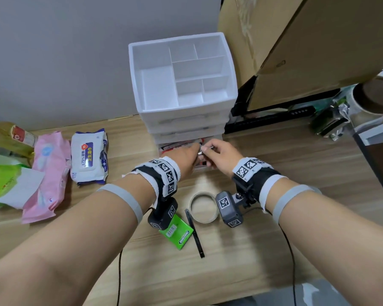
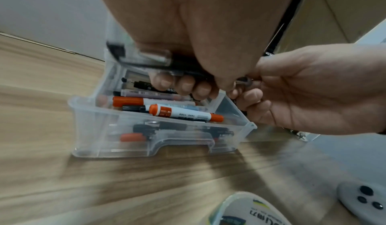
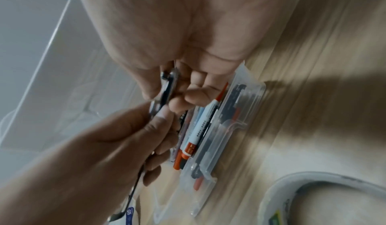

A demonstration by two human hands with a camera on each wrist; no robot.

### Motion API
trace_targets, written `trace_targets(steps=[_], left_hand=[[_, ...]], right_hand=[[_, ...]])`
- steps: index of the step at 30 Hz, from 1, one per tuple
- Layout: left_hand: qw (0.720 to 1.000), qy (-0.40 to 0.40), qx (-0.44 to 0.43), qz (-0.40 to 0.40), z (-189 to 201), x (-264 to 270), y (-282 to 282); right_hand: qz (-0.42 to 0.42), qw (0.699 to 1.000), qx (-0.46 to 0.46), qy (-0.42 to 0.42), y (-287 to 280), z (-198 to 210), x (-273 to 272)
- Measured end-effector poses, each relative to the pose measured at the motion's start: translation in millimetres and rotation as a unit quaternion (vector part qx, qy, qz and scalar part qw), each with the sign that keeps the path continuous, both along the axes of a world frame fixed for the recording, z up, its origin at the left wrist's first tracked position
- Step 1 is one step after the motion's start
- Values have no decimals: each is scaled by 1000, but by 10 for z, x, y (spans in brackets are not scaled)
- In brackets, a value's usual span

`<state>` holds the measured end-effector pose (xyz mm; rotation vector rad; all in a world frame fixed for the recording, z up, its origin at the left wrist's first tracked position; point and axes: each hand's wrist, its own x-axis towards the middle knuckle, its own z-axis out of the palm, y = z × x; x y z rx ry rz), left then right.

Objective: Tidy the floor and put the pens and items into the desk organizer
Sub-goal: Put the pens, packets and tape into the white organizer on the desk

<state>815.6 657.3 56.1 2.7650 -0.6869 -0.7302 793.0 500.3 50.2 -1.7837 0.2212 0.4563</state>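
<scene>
The white desk organizer (image 1: pixel 133 69) stands on the wooden floor with its clear bottom drawer (image 2: pixel 100 129) pulled out. Inside the drawer lie several pens and orange-capped markers (image 2: pixel 183 113). Both hands hover over the drawer and meet there. My left hand (image 1: pixel 184 156) curls its fingers (image 2: pixel 183 86) round a black pen with a clear cap (image 2: pixel 144 60). My right hand (image 1: pixel 221 155) pinches a small metal clipper (image 3: pixel 167 88), and the left thumb touches its lower end. On the floor nearer me lie a black pen (image 1: pixel 195 234), a green gum pack (image 1: pixel 179 236) and a tape roll (image 1: pixel 203 206).
Wipe packs lie at the left: a white one (image 1: pixel 89 155), a pink one (image 1: pixel 49 173) and a green one (image 1: pixel 0 180). Cardboard boxes (image 1: pixel 307 45) lean at the right, over a black power strip (image 1: pixel 274 120). The grey wall is right behind the organizer.
</scene>
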Motion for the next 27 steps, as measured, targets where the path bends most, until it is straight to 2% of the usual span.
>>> trace_targets(steps=[3,7,10,12,13,15,16,18,21,22,23,25,26,27], left_hand=[[999,-6,-29,34,17,11,51],[994,-66,-38,74,-63,-3,332],[988,-78,-66,117,-110,-55,539],[979,-94,-70,165,-109,-83,613],[972,-95,-73,201,-103,-95,629],[954,-53,-79,285,-79,-119,629],[942,-16,-74,327,-95,-124,632],[906,86,-61,410,-165,-135,649],[844,191,-82,495,-222,-168,657],[823,222,-100,513,-224,-186,640],[791,256,-147,536,-247,-206,624],[705,324,-259,575,-217,-247,570],[689,324,-282,584,-246,-242,573],[686,308,-303,586,-257,-238,581]], right_hand=[[-56,998,-9,0,-21,-99,80],[-149,986,-65,42,-95,-154,212],[-150,987,-9,57,-30,-129,263],[-115,992,8,43,23,-88,254],[-86,995,-30,27,20,-75,243],[-44,983,-175,-22,-30,-50,206],[-48,969,-238,-45,-73,-51,180],[-90,951,-293,-40,-153,-48,97],[-89,940,-316,89,-247,-105,-42],[-76,941,-299,139,-254,-128,-83],[-79,949,-242,185,-240,-149,-108],[-128,960,-78,238,-168,-162,-140],[-152,959,-16,238,-135,-145,-132],[-166,960,12,227,-119,-137,-111]])
